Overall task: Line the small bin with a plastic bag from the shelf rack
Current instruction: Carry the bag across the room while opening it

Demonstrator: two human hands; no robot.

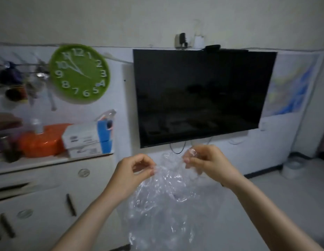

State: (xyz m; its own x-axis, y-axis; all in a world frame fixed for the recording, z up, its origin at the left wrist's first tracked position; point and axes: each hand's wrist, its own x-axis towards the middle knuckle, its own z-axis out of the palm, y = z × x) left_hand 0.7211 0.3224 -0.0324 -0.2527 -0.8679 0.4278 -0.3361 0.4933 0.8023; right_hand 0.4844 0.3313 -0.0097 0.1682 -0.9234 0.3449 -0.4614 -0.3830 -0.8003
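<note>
A clear, crinkled plastic bag (161, 201) hangs in front of me at chest height. My left hand (134, 173) pinches its top edge on the left between thumb and fingers. My right hand (206, 162) grips the top edge on the right, with plastic bunched in the fingers. The two hands are apart, and the bag droops between and below them. A small white bin (293, 168) stands on the floor at the far right, by the wall.
A dark wall-mounted TV (199, 95) is straight ahead. A white cabinet (54, 196) with drawers stands at the left, its top carrying boxes (85, 140) and an orange container (41, 142). A green clock (79, 73) hangs above. Pale floor stretches to the right.
</note>
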